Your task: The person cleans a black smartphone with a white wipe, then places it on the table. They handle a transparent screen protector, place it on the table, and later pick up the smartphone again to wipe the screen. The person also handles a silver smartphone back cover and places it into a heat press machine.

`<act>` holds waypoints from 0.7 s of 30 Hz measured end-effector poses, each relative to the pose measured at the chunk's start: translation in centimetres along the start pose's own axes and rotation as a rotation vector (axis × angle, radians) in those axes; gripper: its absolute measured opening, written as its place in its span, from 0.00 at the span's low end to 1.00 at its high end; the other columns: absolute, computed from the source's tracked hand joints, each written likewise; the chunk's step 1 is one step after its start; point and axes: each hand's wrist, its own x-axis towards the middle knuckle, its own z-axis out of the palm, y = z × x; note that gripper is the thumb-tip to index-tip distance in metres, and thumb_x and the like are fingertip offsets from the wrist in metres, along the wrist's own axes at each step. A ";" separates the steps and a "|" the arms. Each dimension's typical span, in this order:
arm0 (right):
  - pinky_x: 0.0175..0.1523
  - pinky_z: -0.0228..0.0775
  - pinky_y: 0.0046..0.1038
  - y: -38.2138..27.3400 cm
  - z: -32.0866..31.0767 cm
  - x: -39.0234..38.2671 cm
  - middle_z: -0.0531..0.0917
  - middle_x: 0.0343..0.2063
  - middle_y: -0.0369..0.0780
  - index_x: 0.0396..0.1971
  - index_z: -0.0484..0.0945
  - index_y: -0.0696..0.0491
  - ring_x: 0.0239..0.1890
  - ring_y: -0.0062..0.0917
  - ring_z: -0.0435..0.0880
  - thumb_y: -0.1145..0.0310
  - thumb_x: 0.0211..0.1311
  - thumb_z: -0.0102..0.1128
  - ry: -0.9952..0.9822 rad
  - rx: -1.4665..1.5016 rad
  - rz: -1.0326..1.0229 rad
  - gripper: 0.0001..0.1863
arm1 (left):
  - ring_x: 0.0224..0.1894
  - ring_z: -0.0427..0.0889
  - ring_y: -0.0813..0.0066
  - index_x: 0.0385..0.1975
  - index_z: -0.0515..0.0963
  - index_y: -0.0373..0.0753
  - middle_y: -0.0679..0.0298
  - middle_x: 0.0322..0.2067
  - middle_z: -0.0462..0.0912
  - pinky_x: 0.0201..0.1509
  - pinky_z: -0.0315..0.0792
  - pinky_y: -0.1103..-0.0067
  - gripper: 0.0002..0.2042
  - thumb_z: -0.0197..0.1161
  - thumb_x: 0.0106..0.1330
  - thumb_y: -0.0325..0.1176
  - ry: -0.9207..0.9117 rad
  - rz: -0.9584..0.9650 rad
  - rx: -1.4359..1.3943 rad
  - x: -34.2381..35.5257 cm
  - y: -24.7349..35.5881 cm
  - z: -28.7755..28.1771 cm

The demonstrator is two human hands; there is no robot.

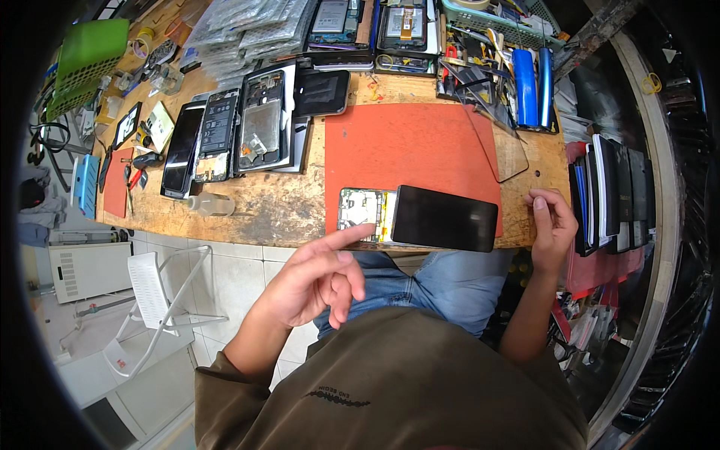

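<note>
Nearest, left hand [319, 277] raised off the bench edge, index finger stretched toward opened phone [365, 214], other fingers loosely curled, holding nothing. Right hand [551, 221] resting at the right edge of wooden bench [277, 210], fingers bent close together, thumb against forefinger; cannot tell whether anything small sits pinched there. Opened phone lying on orange mat [409, 150], circuit board bared, touching black glass panel [446, 217] just beside it. Seemingly mid-disassembly, between grips; next move likely calling for a fine, steady fingertip hold. Mat smooth and matte, panel glossy and flat, bench scarred and grainy.
</note>
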 end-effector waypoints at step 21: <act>0.53 0.75 0.23 -0.5 1.0 -0.1 0.84 0.41 0.40 0.46 0.83 0.66 0.44 0.21 0.83 0.78 0.78 0.59 -0.006 0.032 -0.003 0.07 | 0.20 0.88 0.63 0.81 0.38 0.23 0.40 0.41 0.90 0.22 0.85 0.73 0.40 0.55 0.82 0.35 0.024 -0.096 0.257 0.5 1.4 1.6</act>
